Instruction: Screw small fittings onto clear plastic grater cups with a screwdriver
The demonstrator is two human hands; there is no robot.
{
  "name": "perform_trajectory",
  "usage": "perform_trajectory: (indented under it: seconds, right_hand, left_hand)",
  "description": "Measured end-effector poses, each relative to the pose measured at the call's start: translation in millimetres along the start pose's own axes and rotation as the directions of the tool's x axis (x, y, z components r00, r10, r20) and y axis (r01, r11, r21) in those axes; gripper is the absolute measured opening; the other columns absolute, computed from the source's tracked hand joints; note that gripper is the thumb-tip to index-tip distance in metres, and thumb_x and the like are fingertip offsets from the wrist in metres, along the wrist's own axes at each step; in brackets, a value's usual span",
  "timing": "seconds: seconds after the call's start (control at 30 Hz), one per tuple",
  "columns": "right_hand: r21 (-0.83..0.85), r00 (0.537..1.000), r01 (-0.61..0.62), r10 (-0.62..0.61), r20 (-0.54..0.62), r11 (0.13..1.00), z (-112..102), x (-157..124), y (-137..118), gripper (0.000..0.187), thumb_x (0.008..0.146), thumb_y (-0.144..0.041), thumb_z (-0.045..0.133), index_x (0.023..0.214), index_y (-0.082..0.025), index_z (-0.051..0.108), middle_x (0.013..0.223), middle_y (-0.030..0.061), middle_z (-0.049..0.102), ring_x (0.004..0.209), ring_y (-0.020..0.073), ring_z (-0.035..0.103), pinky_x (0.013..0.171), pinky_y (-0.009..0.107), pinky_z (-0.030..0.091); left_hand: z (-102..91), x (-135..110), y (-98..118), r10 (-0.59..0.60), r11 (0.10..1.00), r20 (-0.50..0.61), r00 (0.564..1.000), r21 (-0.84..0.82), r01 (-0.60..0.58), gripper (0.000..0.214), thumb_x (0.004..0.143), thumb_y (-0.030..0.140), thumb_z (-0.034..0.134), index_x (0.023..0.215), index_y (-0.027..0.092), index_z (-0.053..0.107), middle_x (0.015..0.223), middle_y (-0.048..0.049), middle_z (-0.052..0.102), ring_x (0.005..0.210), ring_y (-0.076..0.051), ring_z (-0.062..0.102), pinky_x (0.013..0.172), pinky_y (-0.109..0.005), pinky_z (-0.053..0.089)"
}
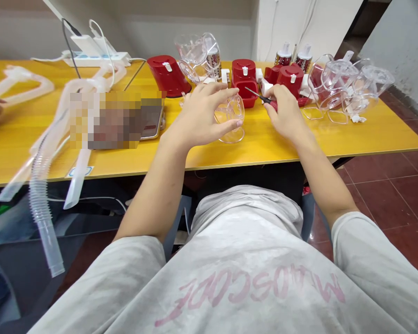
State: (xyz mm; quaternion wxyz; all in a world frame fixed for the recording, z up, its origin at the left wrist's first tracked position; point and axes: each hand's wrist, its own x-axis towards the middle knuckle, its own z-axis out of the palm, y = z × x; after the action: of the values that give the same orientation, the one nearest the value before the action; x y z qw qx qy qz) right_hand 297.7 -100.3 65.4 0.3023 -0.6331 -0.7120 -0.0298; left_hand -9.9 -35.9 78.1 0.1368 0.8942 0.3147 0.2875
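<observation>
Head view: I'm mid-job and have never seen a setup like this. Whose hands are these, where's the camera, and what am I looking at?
There is no machine here, just a person's two bare hands. The only picture comes from a camera worn on that person's head, looking forward and down.

The left hand holds a clear plastic part between thumb and fingers. The right hand holds a screwdriver, its shaft pointing toward that part.

On the yellow table, red housings stand beyond the hands, with more clear pieces at the right. To the left are a white power strip and translucent tubing hanging over the edge.
</observation>
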Motion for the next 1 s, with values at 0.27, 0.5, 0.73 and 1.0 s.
perform_trajectory:
  seconds: [0.27, 0.5, 0.73, 1.0]
  right_hand:
    - [0.034, 0.999, -0.012, 0.013, -0.041, 0.999, 1.0, -0.3, 0.7, 0.041, 0.130, -0.057, 0.059, 0.163, -0.039, 0.077, 0.166, 0.0177, 0.081, 0.157, 0.0462, 0.073, 0.142, 0.070, 0.058]
    - [0.012, 0.999, 0.037, -0.037, 0.006, 0.999, -52.3, -8.3, -21.2, 0.064, 0.120, -0.085, 0.070, 0.164, -0.040, 0.085, 0.133, 0.0170, 0.095, 0.153, 0.0567, 0.076, 0.126, 0.075, 0.061]
    - [0.158, 0.982, 0.052, -0.079, 0.169, 0.986, -94.5, -27.9, -19.3, 0.036, 0.115, -0.068, 0.081, 0.129, -0.042, 0.101, 0.123, 0.0131, 0.098, 0.126, 0.0512, 0.087, 0.108, 0.075, 0.069]
    - [0.161, 0.973, 0.010, -0.047, 0.227, 0.987, -80.3, -22.9, -18.4, 0.027, 0.114, -0.056, 0.085, 0.127, -0.038, 0.100, 0.139, 0.0093, 0.099, 0.132, 0.0465, 0.089, 0.115, 0.066, 0.074]
  left_hand:
    - [-0.4, -0.7, 1.9, -0.003, 1.000, 0.013, 1.000, 0.025, 0.003, 0.105, 0.099, 0.110, 0.079, 0.181, 0.045, 0.077, 0.199, -0.0046, 0.064, 0.188, -0.062, 0.045, 0.158, -0.091, 0.028]
    - [3.5, 1.0, -6.1, 0.013, 1.000, -0.009, 1.000, 0.026, -0.013, 0.099, 0.095, 0.103, 0.086, 0.179, 0.051, 0.078, 0.197, -0.0042, 0.066, 0.187, -0.060, 0.049, 0.158, -0.090, 0.033]
    - [3.9, 0.8, -9.3, 0.012, 1.000, -0.003, 1.000, 0.013, -0.012, 0.105, 0.090, 0.103, 0.093, 0.180, 0.051, 0.076, 0.199, -0.0065, 0.063, 0.189, -0.063, 0.044, 0.155, -0.092, 0.033]
    - [-0.4, 0.9, -5.4, 0.011, 1.000, 0.041, 0.999, -0.004, -0.011, 0.124, 0.079, 0.110, 0.102, 0.181, 0.045, 0.074, 0.199, -0.0090, 0.061, 0.190, -0.067, 0.039, 0.154, -0.094, 0.032]
